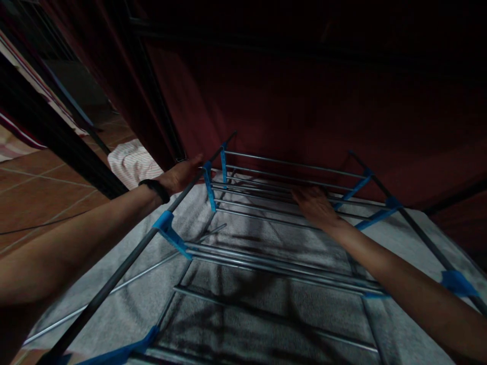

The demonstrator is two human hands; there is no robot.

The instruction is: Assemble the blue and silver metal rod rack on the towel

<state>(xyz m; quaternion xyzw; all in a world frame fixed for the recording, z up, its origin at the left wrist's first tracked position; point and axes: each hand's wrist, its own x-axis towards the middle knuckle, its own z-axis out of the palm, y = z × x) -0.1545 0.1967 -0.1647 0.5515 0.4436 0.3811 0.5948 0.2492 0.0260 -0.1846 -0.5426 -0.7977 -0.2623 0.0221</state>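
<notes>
A clothes drying rack with thin metal rods [274,263], dark side poles [414,230] and blue plastic brackets [171,234] stretches away in front of me over a grey towel-like cloth [152,284]. My left hand [183,175], a dark band on its wrist, is at the far part of the left side pole, fingers apart; some fingers are hidden behind the pole. In among the far rods is my right hand [315,205], its fingers bent over them. Shadow hides part of that grip.
Behind the rack hangs a dark red curtain [289,116] with dark frame bars across it. At the left are a tiled floor [45,197], a thick black post [72,137], a pale striped cloth [133,159] and other hanging fabric [23,61].
</notes>
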